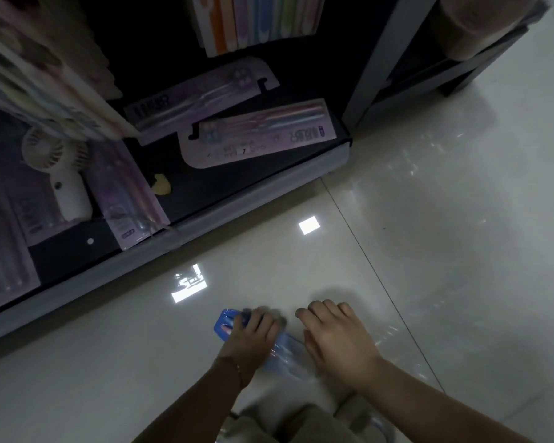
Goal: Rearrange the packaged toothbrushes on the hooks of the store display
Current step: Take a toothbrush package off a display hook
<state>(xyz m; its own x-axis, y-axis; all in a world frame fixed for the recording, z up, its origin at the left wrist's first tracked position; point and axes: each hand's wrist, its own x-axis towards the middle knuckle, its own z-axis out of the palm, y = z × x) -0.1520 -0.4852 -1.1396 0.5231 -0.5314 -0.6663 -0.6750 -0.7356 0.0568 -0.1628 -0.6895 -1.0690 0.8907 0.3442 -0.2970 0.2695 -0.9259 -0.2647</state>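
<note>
Blue toothbrush pack [226, 326] lies flat on tiled floor [429, 251], in front of the display's bottom shelf [205, 193]. Left hand [253, 337] on top, fingers curled over its upper half, gripping it; blurred. Right hand [336, 337] just beside the pack's right edge, fingers loosely bent, holding nothing. Purple packs [256, 135] lie loose on the shelf.

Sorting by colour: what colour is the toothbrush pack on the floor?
The toothbrush pack is blue; the head view shows it.
</note>
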